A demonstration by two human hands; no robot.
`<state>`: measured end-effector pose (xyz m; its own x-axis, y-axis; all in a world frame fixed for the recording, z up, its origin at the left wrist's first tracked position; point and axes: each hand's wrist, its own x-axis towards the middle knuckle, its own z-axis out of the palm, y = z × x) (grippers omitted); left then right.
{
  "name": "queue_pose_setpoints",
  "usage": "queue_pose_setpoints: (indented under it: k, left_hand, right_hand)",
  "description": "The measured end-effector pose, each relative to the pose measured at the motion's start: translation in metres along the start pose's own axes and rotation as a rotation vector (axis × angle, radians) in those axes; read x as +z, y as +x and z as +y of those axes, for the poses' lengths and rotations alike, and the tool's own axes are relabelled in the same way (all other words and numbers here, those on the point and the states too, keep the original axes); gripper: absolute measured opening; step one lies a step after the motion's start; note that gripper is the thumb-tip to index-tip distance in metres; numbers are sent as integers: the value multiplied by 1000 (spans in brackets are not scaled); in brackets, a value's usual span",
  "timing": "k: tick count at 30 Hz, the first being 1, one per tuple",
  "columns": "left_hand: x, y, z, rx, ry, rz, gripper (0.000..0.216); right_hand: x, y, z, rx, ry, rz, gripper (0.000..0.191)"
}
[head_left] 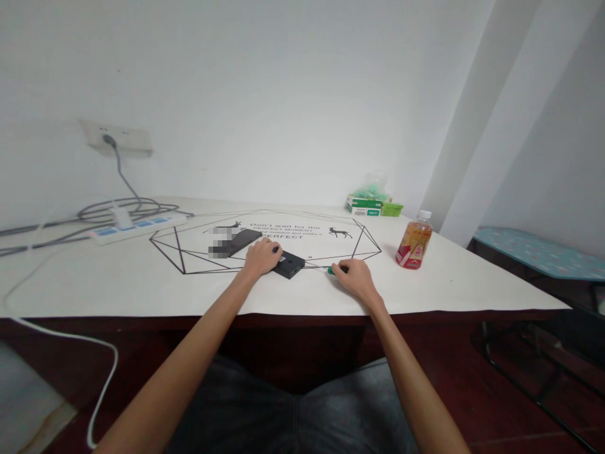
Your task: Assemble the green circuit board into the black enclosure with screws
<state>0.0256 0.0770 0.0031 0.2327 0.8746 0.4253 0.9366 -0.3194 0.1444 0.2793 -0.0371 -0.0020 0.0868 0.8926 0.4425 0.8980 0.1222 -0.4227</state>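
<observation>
My left hand (pixel 261 256) rests with curled fingers on a small black box-shaped device (pixel 288 264) lying on the white table mat (pixel 142 277). My right hand (pixel 355 275) is closed around a screwdriver with a green handle (pixel 331 270); its thin metal shaft points left towards the black device. A flat black slab (pixel 243 239) lies just behind my left hand, partly blurred over.
A bottle of orange drink (pixel 414 241) stands to the right. A green and white box (pixel 372 205) sits at the back by the wall. A white power strip (pixel 137 227) with grey cables lies at the left. A blue-topped bench (pixel 539 252) stands at far right.
</observation>
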Motion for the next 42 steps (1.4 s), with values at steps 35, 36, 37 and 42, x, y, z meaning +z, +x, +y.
queue_pose_setpoints:
  k: [35, 36, 37, 42]
  left_hand:
    - [-3, -20, 18, 400, -21, -38, 39]
    - [-3, -21, 17, 427, -1, -27, 39]
    - [-3, -21, 16, 459, 17, -16, 40]
    - [-5, -22, 15, 569, 103, 13, 40]
  right_hand:
    - [9, 11, 17, -199, 4, 4, 24]
    - [10, 11, 17, -224, 25, 9, 23]
    - [10, 11, 17, -243, 44, 11, 22]
    - [13, 11, 16, -217, 42, -22, 22]
